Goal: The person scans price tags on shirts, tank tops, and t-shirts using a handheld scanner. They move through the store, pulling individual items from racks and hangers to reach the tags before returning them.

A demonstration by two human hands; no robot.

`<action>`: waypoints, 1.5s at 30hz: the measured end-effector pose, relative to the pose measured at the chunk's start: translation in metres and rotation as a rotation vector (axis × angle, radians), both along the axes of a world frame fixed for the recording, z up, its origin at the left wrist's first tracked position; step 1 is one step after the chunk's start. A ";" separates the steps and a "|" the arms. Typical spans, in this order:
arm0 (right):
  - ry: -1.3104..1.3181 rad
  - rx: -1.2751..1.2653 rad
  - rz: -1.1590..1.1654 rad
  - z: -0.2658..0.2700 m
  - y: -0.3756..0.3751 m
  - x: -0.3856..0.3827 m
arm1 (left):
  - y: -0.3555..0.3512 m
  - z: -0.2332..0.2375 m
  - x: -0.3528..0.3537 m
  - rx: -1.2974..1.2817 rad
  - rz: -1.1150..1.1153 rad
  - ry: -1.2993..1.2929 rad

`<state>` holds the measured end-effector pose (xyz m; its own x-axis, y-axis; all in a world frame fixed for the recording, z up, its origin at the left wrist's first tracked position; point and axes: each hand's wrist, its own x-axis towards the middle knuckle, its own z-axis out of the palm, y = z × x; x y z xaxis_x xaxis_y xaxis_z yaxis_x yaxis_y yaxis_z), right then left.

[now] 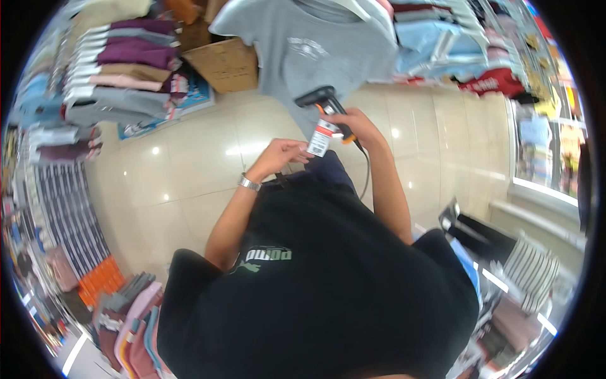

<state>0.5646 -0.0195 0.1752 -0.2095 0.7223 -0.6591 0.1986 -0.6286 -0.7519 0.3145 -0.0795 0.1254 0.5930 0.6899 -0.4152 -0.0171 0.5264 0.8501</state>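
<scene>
A black and orange barcode scanner (320, 98) is gripped in my right hand (355, 126), its head pointing left and its cable hanging past my forearm. A white and red price tag (320, 140) lies just below the scanner, close to my right fingers. My left hand (281, 156), with a metal watch (250, 182) on the wrist, has its fingers closed at the tag's lower left edge. Beyond my hands, a grey T-shirt (309, 47) with small white print hangs on a white hanger. Whether the tag is tied to this shirt I cannot make out.
Folded clothes on white hangers (136, 63) fill the left rack, and light blue garments (435, 41) hang at the right. A cardboard box (224, 65) stands behind the shirt. Glossy tiles (189, 158) cover the floor. A striped garment (531, 268) is at the lower right.
</scene>
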 end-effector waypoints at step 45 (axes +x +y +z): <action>-0.321 0.630 0.948 -0.180 0.103 -0.409 | 0.070 -0.040 -0.516 0.044 1.210 0.709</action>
<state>0.1551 0.0831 -0.0046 -0.7263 0.5841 -0.3622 0.6222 0.3349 -0.7076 -0.2016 -0.0096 0.0853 -0.6942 0.6363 -0.3366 -0.0006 0.4672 0.8842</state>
